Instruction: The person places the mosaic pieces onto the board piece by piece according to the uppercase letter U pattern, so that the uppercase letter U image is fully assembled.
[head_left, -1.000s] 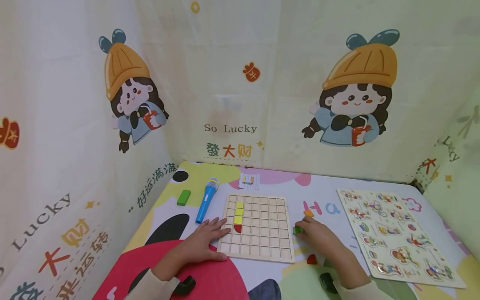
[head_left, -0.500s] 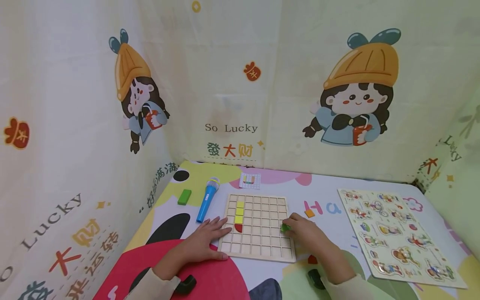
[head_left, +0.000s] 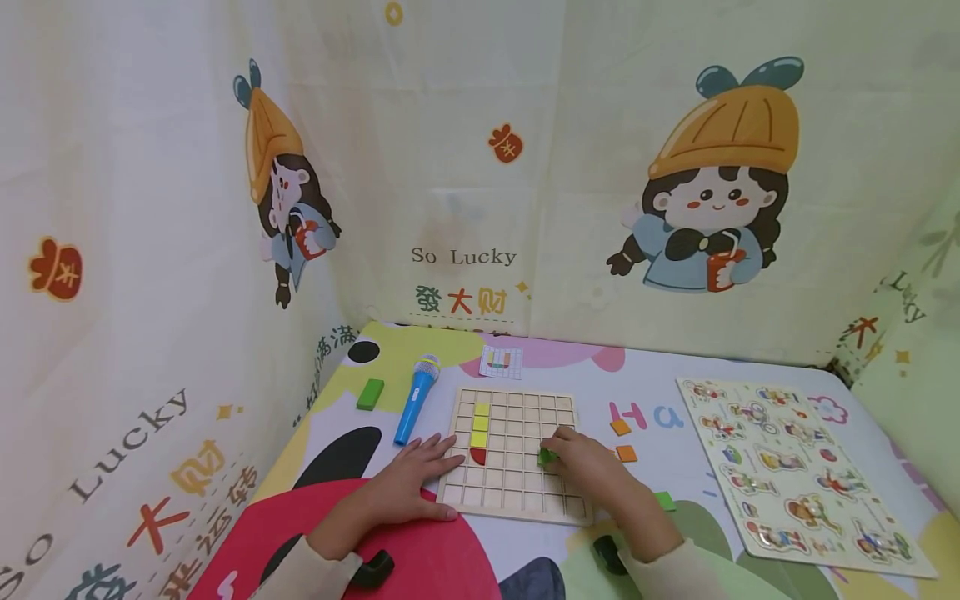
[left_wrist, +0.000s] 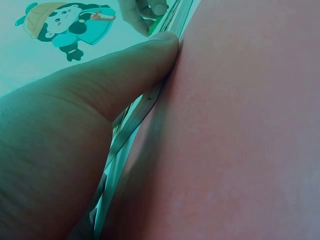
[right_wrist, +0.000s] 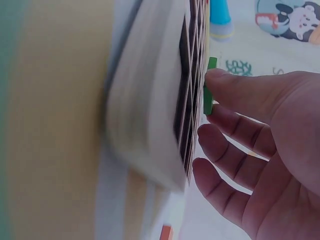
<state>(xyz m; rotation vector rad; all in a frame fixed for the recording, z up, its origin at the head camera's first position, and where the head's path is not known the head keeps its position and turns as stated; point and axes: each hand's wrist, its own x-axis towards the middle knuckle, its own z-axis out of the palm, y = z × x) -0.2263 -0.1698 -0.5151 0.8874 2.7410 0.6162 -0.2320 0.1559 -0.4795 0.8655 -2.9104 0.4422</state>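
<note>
My left hand (head_left: 401,483) rests with fingers spread on the left edge of a wooden grid board (head_left: 510,502). In the left wrist view its thumb (left_wrist: 145,57) lies along the board's side. My right hand (head_left: 596,471) pinches a small green tile (head_left: 547,456) between thumb and fingers, close over the right half of the grid. In the right wrist view the green tile (right_wrist: 208,102) stands right at the grid face, partly behind the thumb. Several yellow square tiles (head_left: 479,423) form a column in the grid's left part, with a red rounded tile (head_left: 478,457) below them.
Loose orange tiles (head_left: 620,427) and a green tile (head_left: 665,501) lie right of the board. A blue toy microphone (head_left: 412,408) and a green block (head_left: 370,394) lie left. Behind is a pattern card (head_left: 501,362); a picture puzzle board (head_left: 757,492) lies far right.
My right hand has moved left from beside the board to over the grid, carrying the green tile. An orange tile and a green tile at the right have come into view. My left hand stays put.
</note>
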